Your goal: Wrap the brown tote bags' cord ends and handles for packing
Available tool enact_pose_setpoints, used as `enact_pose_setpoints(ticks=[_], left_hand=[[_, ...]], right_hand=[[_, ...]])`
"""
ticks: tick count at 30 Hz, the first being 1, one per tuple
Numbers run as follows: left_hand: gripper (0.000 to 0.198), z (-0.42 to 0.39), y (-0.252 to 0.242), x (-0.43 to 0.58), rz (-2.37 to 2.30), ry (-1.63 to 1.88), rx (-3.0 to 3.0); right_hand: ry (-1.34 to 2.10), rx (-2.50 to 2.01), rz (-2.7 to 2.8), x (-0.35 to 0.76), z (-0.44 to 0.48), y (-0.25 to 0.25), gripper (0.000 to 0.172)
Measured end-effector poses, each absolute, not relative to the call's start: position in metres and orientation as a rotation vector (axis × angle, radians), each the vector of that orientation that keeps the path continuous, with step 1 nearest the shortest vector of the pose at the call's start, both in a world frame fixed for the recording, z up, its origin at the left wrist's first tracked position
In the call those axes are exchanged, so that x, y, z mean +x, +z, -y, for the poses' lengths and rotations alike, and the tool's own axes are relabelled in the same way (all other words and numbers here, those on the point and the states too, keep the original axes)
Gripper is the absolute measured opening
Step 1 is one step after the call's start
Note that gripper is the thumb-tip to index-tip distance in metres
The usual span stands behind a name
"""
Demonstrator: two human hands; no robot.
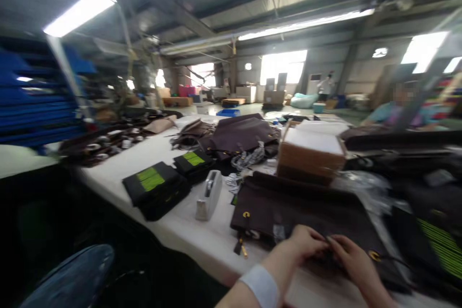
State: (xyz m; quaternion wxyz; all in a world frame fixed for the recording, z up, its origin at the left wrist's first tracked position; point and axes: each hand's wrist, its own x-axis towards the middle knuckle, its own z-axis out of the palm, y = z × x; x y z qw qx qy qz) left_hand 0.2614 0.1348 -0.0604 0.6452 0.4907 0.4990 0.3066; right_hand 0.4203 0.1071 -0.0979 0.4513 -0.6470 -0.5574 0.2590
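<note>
A dark brown fabric piece, seemingly a bag point(303, 202), lies across the table's near edge, with yellow-ringed eyelets and dark cords at its two sides. Over its front edge my left hand point(306, 241) comes in from below, a white band round the wrist. My right hand point(349, 255) meets it from the right. Both hands are closed, fingertips pinched close together on something small and dark. What it is I cannot make out against the brown fabric. A clear piece of tape or plastic point(279, 232) sits on the bag just left of my left hand.
A white tape dispenser point(210, 195) stands left of the bag, beside black folded packs point(155, 185) with green patches. Behind are another brown bag point(245, 134), a bundle of white cord point(249, 156) and a cardboard box point(310, 154). A person point(400, 106) is at the right.
</note>
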Motion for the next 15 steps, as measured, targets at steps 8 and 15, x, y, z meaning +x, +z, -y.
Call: enact_pose_setpoints(ticks=[8,15], left_hand=[[0.037,-0.157,-0.066,0.258,-1.022,0.647,1.203],[0.048,-0.158,-0.070,0.255,-1.021,0.601,1.213]], right_hand=[[0.898,-1.469,1.139,0.398,-0.106,-0.079,0.019],[0.945,-1.348,1.180,0.395,-0.102,-0.086,0.020]])
